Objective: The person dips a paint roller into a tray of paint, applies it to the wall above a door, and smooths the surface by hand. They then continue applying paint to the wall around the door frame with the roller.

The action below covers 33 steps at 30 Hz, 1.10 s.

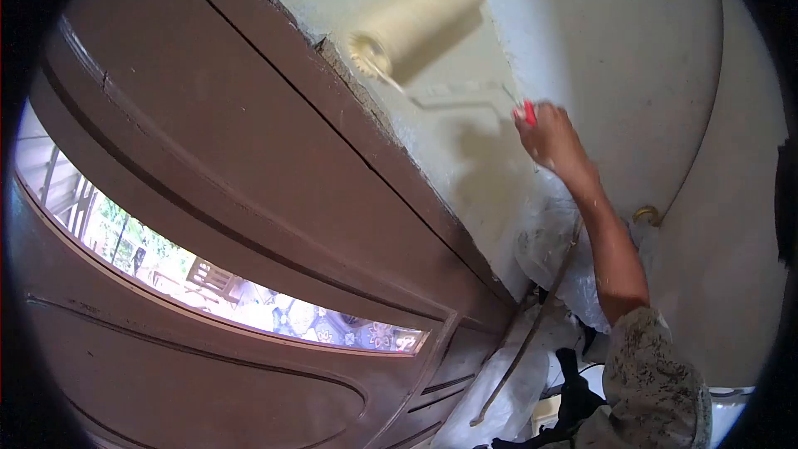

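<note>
Right hand: The right hand (549, 137) is up high, with the arm stretched out. Its grip is wrapped tight round the red handle (529, 112).
Left hand: It is not in the picture, so I cannot tell what its grip is doing.
Roller: The roller (420, 25) lies on the wall (632, 50), near the wall's left edge and just beside the brown door (208, 158). It sits tilted. A thin wire arm runs from it down to the handle.
Done: The strip of wall along the door edge looks creamy, like the roller. I think that part has paint on it.
Left to do: The wall farther right looks paler and more grey. I think a lot there has no new paint yet. The low part of the wall is hidden, so I cannot tell about it.
Around: A plastic sheet (553, 249) is bunched up at the bottom of the wall, under the arm. A thin stick (532, 324) leans across it. A small gold knob (647, 216) shows just beside the arm. The sleeve (652, 382) is spotted. A window (208, 283) in the door shows green outside.
</note>
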Motion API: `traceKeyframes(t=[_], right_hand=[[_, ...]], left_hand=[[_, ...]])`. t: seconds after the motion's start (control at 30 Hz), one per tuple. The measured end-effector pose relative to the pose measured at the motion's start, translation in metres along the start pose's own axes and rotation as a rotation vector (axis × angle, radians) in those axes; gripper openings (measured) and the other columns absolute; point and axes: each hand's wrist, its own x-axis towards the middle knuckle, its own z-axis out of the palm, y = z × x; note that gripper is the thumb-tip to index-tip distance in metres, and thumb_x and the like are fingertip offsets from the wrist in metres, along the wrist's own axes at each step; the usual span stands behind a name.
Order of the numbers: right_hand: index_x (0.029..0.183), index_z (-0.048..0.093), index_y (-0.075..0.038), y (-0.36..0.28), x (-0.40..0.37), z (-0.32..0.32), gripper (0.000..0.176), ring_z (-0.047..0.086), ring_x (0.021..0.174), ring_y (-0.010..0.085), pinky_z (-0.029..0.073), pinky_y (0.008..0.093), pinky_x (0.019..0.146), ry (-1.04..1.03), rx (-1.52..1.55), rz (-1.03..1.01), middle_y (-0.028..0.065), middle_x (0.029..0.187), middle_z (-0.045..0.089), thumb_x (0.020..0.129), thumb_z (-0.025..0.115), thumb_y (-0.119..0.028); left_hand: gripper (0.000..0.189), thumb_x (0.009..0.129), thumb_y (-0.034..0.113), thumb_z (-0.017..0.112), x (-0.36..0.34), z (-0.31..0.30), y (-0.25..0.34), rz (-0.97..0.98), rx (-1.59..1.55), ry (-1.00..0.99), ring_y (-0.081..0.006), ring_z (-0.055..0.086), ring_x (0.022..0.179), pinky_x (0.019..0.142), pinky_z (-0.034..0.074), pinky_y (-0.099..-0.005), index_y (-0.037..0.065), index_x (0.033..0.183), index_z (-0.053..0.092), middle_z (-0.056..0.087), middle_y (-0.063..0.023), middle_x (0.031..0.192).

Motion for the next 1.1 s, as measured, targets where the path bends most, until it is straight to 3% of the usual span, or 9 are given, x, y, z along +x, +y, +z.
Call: traceKeyframes(t=[0.23, 0.3, 0.33, 0.43, 0.5, 0.6, 0.63, 0.7, 1.1], right_hand=[[0.074, 0.062, 0.004, 0.091, -0.088, 0.032, 0.029, 0.058, 0.067, 0.0439, 0.048, 0.0475, 0.063, -0.168, -0.144, 0.063, 0.0258, 0.068, 0.059, 0.086, 0.055, -0.021], [0.074, 0.062, 0.004, 0.096, -0.089, 0.026, 0.028, 0.058, 0.066, 0.0433, 0.048, 0.0468, 0.063, -0.161, -0.177, 0.066, 0.0246, 0.067, 0.06, 0.086, 0.056, -0.02], [0.074, 0.063, 0.003, 0.093, -0.082, 0.022, 0.027, 0.058, 0.065, 0.0426, 0.048, 0.0461, 0.062, -0.155, -0.184, 0.028, 0.0239, 0.067, 0.06, 0.086, 0.056, -0.02], [0.074, 0.063, 0.004, 0.069, -0.056, 0.009, 0.026, 0.059, 0.064, 0.0416, 0.048, 0.0449, 0.061, -0.121, -0.168, -0.044, 0.0236, 0.066, 0.06, 0.085, 0.057, -0.02], [0.073, 0.062, 0.005, 0.045, -0.038, 0.001, 0.027, 0.059, 0.064, 0.0412, 0.049, 0.0445, 0.061, -0.099, -0.139, -0.082, 0.024, 0.066, 0.06, 0.084, 0.057, -0.02], [0.074, 0.062, 0.002, 0.026, -0.025, 0.004, 0.026, 0.059, 0.068, 0.0424, 0.049, 0.0465, 0.063, -0.011, -0.067, -0.004, 0.0236, 0.07, 0.061, 0.086, 0.054, -0.019], [0.074, 0.062, 0.002, 0.03, -0.028, 0.01, 0.026, 0.059, 0.068, 0.0424, 0.049, 0.0465, 0.063, -0.016, -0.067, -0.005, 0.0236, 0.07, 0.061, 0.086, 0.054, -0.019], [0.074, 0.062, 0.001, 0.042, -0.041, 0.019, 0.025, 0.059, 0.069, 0.0424, 0.048, 0.0473, 0.064, -0.063, -0.097, -0.022, 0.0233, 0.072, 0.061, 0.086, 0.054, -0.019], [0.07, 0.058, 0.004, 0.037, -0.032, 0.02, 0.032, 0.056, 0.069, 0.044, 0.046, 0.0487, 0.064, -0.156, -0.015, 0.049, 0.025, 0.069, 0.058, 0.087, 0.053, -0.023]], left_hand=[[0.022, 0.088, 0.017, 0.052, 0.002, 0.012, 0.003, -0.293, -0.267, 0.013, -0.0227, 0.064, 0.066, 0.061, 0.053, -0.034, 0.004, 0.102, 0.063, 0.066, -0.0137, 0.088], [0.021, 0.089, 0.018, 0.052, 0.003, 0.005, -0.009, 0.689, 0.774, 0.081, -0.024, 0.063, 0.067, 0.064, 0.052, -0.0344, 0.005, 0.102, 0.062, 0.065, -0.0139, 0.086], [0.02, 0.088, 0.017, 0.052, 0.003, 0.01, -0.013, 0.295, 0.585, -0.093, -0.0265, 0.062, 0.072, 0.07, 0.051, -0.0363, 0.006, 0.102, 0.062, 0.064, -0.0141, 0.088], [0.019, 0.087, 0.014, 0.051, -0.009, 0.009, -0.013, 0.053, -0.011, -0.048, -0.0257, 0.062, 0.075, 0.071, 0.05, -0.0372, 0.006, 0.101, 0.062, 0.064, -0.0135, 0.089], [0.019, 0.088, 0.015, 0.051, -0.007, 0.011, -0.01, 0.337, 0.254, 0.057, -0.0241, 0.062, 0.071, 0.064, 0.052, -0.0356, 0.006, 0.101, 0.062, 0.065, -0.0126, 0.085], [0.023, 0.087, 0.015, 0.049, 0.0, 0.02, 0.002, -0.269, -0.235, 0.011, -0.0198, 0.062, 0.069, 0.06, 0.051, -0.0344, 0.002, 0.1, 0.063, 0.066, -0.0117, 0.084], [0.023, 0.087, 0.015, 0.049, 0.002, 0.022, 0.0, -0.272, -0.238, 0.012, -0.0198, 0.062, 0.069, 0.06, 0.051, -0.0344, 0.002, 0.1, 0.063, 0.066, -0.0117, 0.084], [0.023, 0.085, 0.015, 0.052, 0.011, 0.023, -0.004, 0.514, 0.576, 0.189, -0.0211, 0.062, 0.071, 0.064, 0.051, -0.0339, 0.001, 0.098, 0.064, 0.067, -0.0119, 0.085], [0.023, 0.083, 0.016, 0.053, -0.006, -0.006, 0.019, 0.05, 0.209, 0.156, -0.0236, 0.062, 0.075, 0.069, 0.05, -0.0355, 0.001, 0.097, 0.064, 0.067, -0.0122, 0.086]])
